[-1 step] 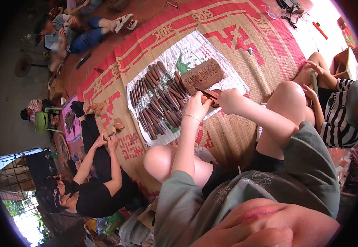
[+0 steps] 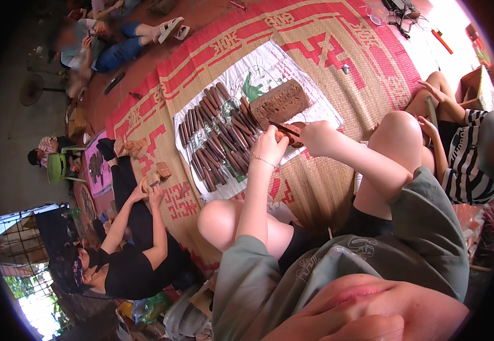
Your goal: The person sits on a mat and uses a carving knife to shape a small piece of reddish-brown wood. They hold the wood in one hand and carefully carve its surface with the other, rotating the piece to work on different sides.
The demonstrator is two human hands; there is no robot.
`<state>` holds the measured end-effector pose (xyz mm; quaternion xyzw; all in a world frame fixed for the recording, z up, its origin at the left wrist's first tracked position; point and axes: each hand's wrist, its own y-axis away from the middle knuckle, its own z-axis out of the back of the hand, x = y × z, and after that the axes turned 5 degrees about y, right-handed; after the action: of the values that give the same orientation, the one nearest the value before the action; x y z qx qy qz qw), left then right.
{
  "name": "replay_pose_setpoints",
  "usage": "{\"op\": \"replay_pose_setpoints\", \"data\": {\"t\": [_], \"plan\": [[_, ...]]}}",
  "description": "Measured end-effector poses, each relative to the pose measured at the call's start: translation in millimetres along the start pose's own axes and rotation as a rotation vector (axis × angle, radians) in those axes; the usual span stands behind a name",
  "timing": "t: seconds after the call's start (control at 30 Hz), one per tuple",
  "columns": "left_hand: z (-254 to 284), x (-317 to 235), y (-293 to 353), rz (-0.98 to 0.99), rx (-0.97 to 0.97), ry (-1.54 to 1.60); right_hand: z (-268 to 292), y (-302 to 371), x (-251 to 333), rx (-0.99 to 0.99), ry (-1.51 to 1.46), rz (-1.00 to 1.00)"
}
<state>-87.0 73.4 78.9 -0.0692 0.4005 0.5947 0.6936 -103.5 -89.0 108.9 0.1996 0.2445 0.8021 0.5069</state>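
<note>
In front of my knees, my left hand (image 2: 269, 146) is closed with its fingertips on a small reddish-brown wood piece (image 2: 296, 128). My right hand (image 2: 316, 137) is curled into a fist just to the right of it, at the end of a slim dark carving tool (image 2: 284, 129). That tool slants across the piece toward my left fingers. The right fingers are mostly hidden behind the fist. Just beyond lies a brown block with a carved relief (image 2: 280, 103). Several carving tools with dark wooden handles (image 2: 213, 139) lie in rows left of the block.
A white printed sheet (image 2: 269, 61) lies under the tools, on a red and tan woven mat (image 2: 372, 85). To my left, a person in black (image 2: 136, 267) works on a light wooden piece. Another person in stripes (image 2: 465, 142) sits close on my right. More people sit farther back.
</note>
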Motion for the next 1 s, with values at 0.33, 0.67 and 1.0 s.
{"op": "replay_pose_setpoints", "data": {"t": [0.33, 0.67, 1.0], "plan": [[-2.8, 25.8, 2.6, 0.344, 0.293, -0.418, 8.2, 7.7, -3.6, 0.044, -0.059, 0.042], [-45.1, 40.8, 18.1, 0.779, 0.593, -0.082, 3.6, 15.1, -38.4, -0.249, -0.036, -0.092], [-60.0, 77.1, 43.5, 0.961, 0.574, 0.532, 22.9, 50.0, -47.7, -0.203, -0.208, -0.076]]}}
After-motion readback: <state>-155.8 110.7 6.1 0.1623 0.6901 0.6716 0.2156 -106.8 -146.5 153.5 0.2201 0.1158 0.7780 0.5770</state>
